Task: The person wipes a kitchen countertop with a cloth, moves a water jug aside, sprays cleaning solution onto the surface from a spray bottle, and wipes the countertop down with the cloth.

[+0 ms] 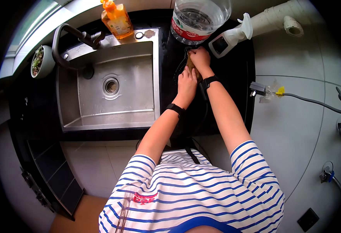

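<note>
A small brown cloth (190, 61), partly hidden by my fingers, lies on the black countertop (232, 112) right of the sink. My right hand (200, 59) grips its far end, fingers bent down over it. Closer to me, my left hand (187, 82) holds the near part, its fingertips pressed onto the brown surface. The two hands are close together. Wet streaks show on the counter just left of them.
Left is a steel sink (116, 112) with a dark faucet (58, 46). Behind stand an orange soap bottle (118, 21), a large clear water jug (195, 23) and a white spray bottle (228, 40). A potted succulent (44, 64) sits far left; a plug (258, 88) hangs right.
</note>
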{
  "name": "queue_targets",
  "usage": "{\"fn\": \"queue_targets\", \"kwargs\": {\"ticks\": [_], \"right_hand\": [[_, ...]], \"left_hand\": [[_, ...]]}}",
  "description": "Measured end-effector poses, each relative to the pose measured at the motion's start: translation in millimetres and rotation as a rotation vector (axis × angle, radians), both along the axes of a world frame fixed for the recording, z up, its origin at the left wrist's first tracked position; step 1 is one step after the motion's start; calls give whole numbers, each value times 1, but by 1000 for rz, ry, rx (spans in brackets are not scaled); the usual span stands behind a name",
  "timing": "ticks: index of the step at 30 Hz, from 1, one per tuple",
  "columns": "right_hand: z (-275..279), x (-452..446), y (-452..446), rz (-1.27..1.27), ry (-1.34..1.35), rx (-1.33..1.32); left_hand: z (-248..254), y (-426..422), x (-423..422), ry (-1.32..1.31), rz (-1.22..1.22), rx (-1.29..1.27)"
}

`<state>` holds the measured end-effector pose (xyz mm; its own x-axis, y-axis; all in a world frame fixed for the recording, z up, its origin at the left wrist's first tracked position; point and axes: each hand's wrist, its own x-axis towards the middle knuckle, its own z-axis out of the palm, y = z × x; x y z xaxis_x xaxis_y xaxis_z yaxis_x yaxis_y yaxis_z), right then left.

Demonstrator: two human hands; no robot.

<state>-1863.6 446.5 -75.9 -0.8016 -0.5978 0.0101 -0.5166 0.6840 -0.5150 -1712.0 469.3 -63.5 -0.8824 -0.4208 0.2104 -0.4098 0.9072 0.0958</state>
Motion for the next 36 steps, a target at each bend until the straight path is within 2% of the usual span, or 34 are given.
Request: {"fn": "queue_targets", "kwargs": {"ticks": [9, 13, 17, 20, 21, 24, 28, 31, 34, 36], "right_hand": [[14, 27, 45, 73, -26, 7], [25, 51, 81, 140, -13, 63], [42, 83, 126, 162, -29, 108], [54, 99, 168, 88, -204, 134], [52, 103, 182, 68, -249, 100], [62, 108, 213, 23, -286, -11], [92, 112, 223, -37, -230, -199], [132, 112, 221, -100, -141, -380], [173, 117, 227, -178, -33, -445], [183, 125, 234, -221, 2, -454]], "left_hand": [[5, 15, 30, 33, -12, -28], [7, 31, 59, 67, -54, 42], [23, 42, 100, 27, -167, 173], [40, 37, 129, -76, -336, 422], [41, 35, 138, -83, -355, 420], [53, 30, 147, -83, -357, 642], [88, 22, 135, -81, -410, 597], [126, 14, 119, 46, -444, 542], [165, 6, 110, 343, -518, 396], [179, 4, 111, 373, -573, 371]]}}
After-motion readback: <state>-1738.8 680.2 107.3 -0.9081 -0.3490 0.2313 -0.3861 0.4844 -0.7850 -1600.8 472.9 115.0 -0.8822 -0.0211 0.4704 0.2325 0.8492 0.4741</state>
